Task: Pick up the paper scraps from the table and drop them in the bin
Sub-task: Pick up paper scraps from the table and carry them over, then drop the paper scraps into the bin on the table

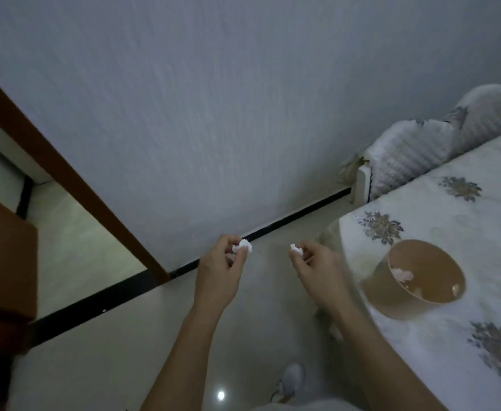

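The floral-covered table (451, 203) fills the right side, and the tan bin (391, 292) stands on its near-left part with bits of paper inside. Left of it, over the floor, the left hand (219, 271) pinches a crumpled scrap (242, 246) at its fingertips, and the right hand (317, 271) pinches a second scrap (296, 250). Best to carry both rightward until squarely above the bin's mouth, then let go low, since light paper drifts.
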Demonstrator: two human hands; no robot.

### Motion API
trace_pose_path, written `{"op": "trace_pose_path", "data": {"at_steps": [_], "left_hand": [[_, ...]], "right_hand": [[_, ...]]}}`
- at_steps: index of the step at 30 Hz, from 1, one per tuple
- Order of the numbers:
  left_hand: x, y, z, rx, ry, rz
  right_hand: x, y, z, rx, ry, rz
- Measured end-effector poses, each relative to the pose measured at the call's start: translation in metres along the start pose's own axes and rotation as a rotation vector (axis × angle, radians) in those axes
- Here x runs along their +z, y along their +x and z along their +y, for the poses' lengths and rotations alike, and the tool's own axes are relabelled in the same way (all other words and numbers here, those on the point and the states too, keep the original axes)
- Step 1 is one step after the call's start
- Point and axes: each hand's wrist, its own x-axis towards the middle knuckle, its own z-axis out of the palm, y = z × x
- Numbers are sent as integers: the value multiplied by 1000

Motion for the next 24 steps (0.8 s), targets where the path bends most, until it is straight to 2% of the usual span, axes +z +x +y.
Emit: {"op": "trace_pose_path", "data": {"at_steps": [5,10,14,20,24], "left_hand": [[49,81,34,78,-59,-75],[105,128,60,128,-138,-226],[159,152,89,199,-155,-419],[218,158,145,404,-97,-744],[243,158,167,592,-32,-829]], "right_hand": [[-36,69,8,38,-34,121],[-77,94,29,124,-81,241],[-112,89,54,216,-220,346],[-149,54,77,421,-340,549],[-161,30,86,562,-422,620]]}}
